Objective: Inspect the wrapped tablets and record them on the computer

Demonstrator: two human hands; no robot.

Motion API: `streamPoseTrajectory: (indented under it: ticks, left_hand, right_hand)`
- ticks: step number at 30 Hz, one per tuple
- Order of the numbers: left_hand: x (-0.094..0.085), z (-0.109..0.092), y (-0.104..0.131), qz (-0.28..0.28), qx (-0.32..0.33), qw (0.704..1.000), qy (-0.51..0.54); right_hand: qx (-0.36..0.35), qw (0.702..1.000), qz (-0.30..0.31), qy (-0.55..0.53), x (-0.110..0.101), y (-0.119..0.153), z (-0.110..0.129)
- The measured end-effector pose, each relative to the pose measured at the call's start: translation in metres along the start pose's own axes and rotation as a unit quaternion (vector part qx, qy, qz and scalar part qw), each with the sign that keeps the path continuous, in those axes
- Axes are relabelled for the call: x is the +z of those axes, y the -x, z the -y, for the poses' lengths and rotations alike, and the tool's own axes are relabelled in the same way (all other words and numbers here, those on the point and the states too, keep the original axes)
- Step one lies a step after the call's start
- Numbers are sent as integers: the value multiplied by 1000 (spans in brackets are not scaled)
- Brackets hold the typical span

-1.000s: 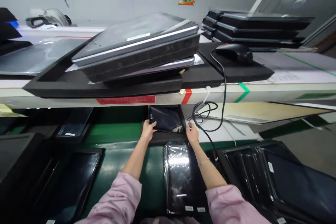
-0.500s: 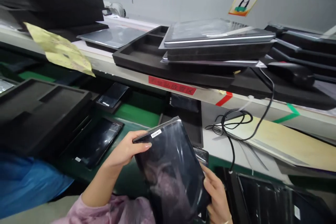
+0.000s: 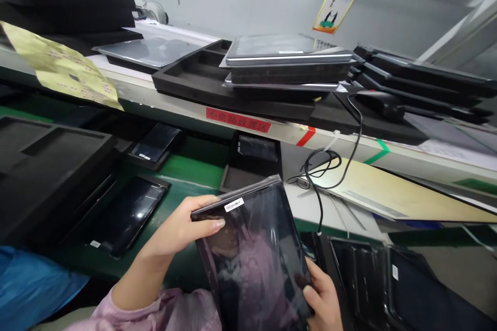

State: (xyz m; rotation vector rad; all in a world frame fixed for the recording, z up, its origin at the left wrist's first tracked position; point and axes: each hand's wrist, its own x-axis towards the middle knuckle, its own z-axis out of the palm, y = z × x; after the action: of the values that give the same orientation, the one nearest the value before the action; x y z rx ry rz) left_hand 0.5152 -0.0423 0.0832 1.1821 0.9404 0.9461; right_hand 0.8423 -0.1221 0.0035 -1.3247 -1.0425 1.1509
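Note:
Tilted up in front of me is a dark, glossy tablet (image 3: pixel 256 264) with clear film over it and a white barcode label near its upper left corner. My left hand (image 3: pixel 186 225) grips that corner, thumb on the front face and fingers behind. Along the lower right edge, my right hand (image 3: pixel 321 297) is closed on the same tablet, its thumb on the front. The lower end of the tablet runs out of the picture. Left of it, another labelled dark tablet (image 3: pixel 126 214) lies on the green bench top (image 3: pixel 194 186).
Above the bench runs a shelf edge (image 3: pixel 178 108) with a red label. Stacked film-covered devices (image 3: pixel 287 59), a black foam tray (image 3: pixel 174 80) and a mouse (image 3: pixel 382 103) sit on it. A looped black cable (image 3: pixel 320 165) hangs down. More dark panels (image 3: pixel 361 279) lie at right.
The view has turned rightward, so the shelf and its contents appear farther left. Both hands keep hold of the tablet, which faces me a little more squarely.

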Motion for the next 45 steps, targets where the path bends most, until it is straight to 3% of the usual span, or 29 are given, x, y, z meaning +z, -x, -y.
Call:
streamPoseTrajectory:
  ticks: [2, 4, 6, 7, 9, 11, 13, 17, 21, 24, 28, 30, 32, 35, 37, 39, 41, 43, 44, 45]
  left_hand:
    - [3, 5, -5, -41, 19, 998, -34]
    - [7, 13, -13, -147, 56, 978, -134]
    - [12, 26, -23, -251, 114, 920, -278]
    - [15, 33, -28, -267, 142, 890, -342]
    - [21, 50, -37, -217, 173, 863, -422]
    - [27, 68, -44, -135, 159, 874, -439]
    - [31, 82, -47, -104, 128, 890, -426]
    - [32, 96, -51, -126, 97, 912, -378]
    - [29, 98, -55, -169, 141, 902, -371]
    - [34, 93, -44, -176, 225, 856, -431]
    - [47, 73, -10, -108, 434, 748, -491]
    - [47, 66, -7, -92, 503, 698, -502]
    - [40, 68, -21, -111, 478, 682, -542]
    - [20, 87, -65, -149, 306, 718, -608]
    - [6, 95, -89, -187, 232, 730, -615]
    - [-5, 87, -97, -251, 261, 718, -595]
    - [-12, 59, -90, -314, 368, 683, -547]
    - [-14, 10, -77, -370, 467, 634, -493]
    - [-13, -19, -72, -401, 490, 611, -476]
    - [-13, -49, -71, -432, 480, 607, -464]
  right_hand:
    - [21, 999, 39, 5, 5, 2, 3]
    - [57, 995, 83, -1, 15, 4, 8]
    - [87, 990, 106, -18, 28, 6, 12]
    - [98, 988, 113, -26, 34, 7, 13]
    - [115, 983, 135, -37, 45, 9, 12]
    - [125, 979, 154, -40, 52, 11, 10]
    - [130, 979, 156, -34, 55, 12, 8]
    - [131, 977, 164, -22, 59, 12, 12]
    - [120, 979, 166, -24, 63, 9, 15]
    - [133, 978, 156, -49, 64, 8, 10]
    - [172, 977, 108, -63, 63, 7, -2]
    - [183, 978, 85, -62, 64, 8, -4]
    - [179, 978, 80, -75, 66, 10, -2]
    - [153, 980, 97, -88, 68, 14, 8]
    - [142, 981, 103, -85, 66, 16, 13]
    - [146, 981, 96, -88, 58, 16, 11]
    - [152, 981, 81, -89, 46, 15, 5]
    - [148, 984, 49, -82, 30, 13, -2]
    - [140, 987, 26, -79, 22, 13, -5]
    - [127, 989, -1, -76, 13, 13, -7]
